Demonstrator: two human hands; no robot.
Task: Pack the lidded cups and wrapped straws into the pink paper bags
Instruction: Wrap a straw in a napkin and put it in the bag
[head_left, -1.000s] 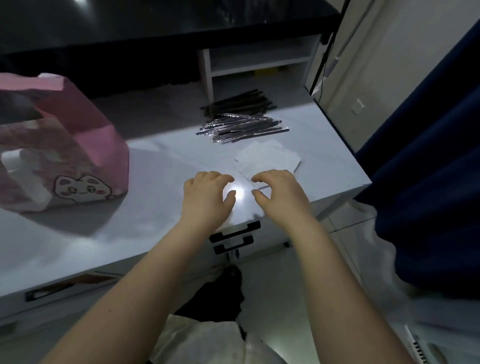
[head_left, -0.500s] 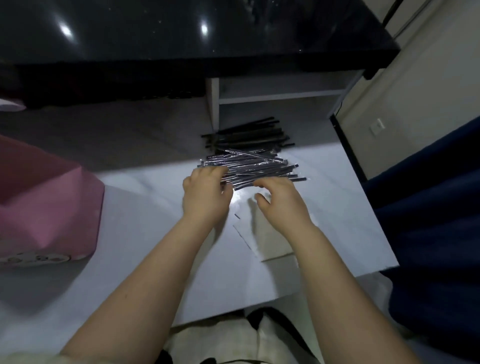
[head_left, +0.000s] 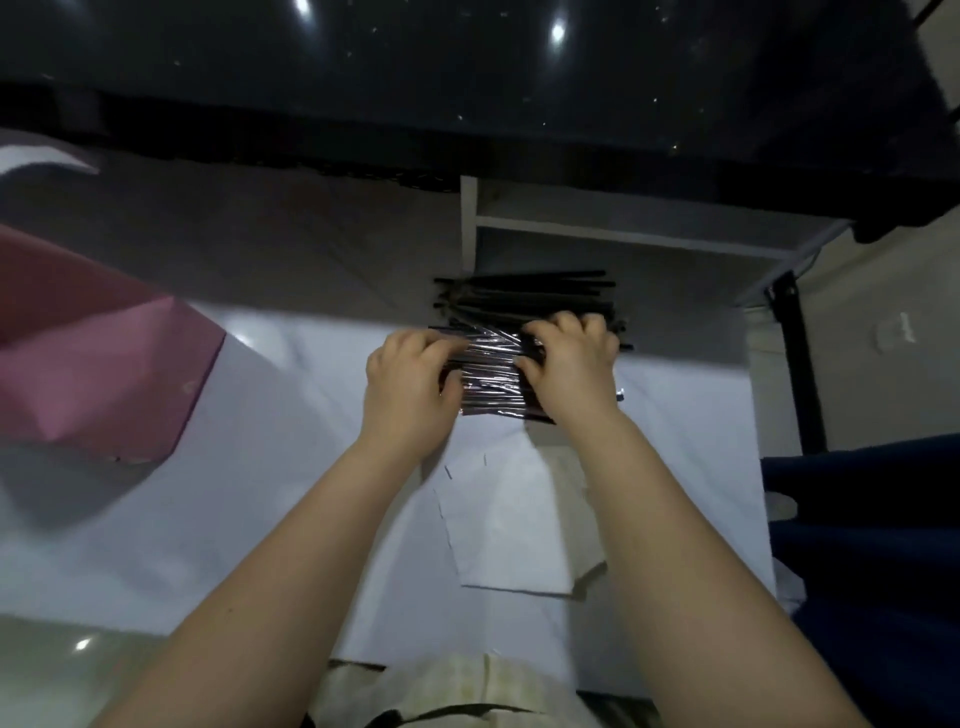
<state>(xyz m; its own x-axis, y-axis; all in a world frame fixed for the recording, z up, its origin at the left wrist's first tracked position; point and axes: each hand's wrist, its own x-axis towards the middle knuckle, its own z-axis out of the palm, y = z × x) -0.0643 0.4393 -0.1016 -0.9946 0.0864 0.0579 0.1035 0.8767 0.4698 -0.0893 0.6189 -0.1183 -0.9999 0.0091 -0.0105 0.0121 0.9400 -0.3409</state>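
While both bare arms reach forward across a white table (head_left: 260, 493), the person's hands are down on a loose pile of wrapped straws (head_left: 488, 371) lying toward the table's far side. The left hand (head_left: 410, 384) covers the pile's left end, its fingers curled over the top and its thumb on the near side. The right hand (head_left: 569, 369) does the same at the right end, so the shiny wrappers show only in the gap between the two hands. Both hands appear to be gripping the pile. Blur hides whether either has singled out one straw.

Just behind the pile, touching or nearly touching it, lies a second heap of dark straws (head_left: 530, 293) under a white shelf (head_left: 597, 228). A few white paper sheets (head_left: 509, 519) lie flat on the table nearer the person, between the forearms. A pink paper bag (head_left: 104, 374) lies at the left, well apart from the straws, and its opening cannot be seen from here. Dark blue fabric (head_left: 857, 519) fills the right edge.

The step in hand looks like gathering straws. The next move probably calls for separating a small number from the pile, lifting them without dragging the rest along, and carrying them left to the bag, whose mouth would have to be found and held open.
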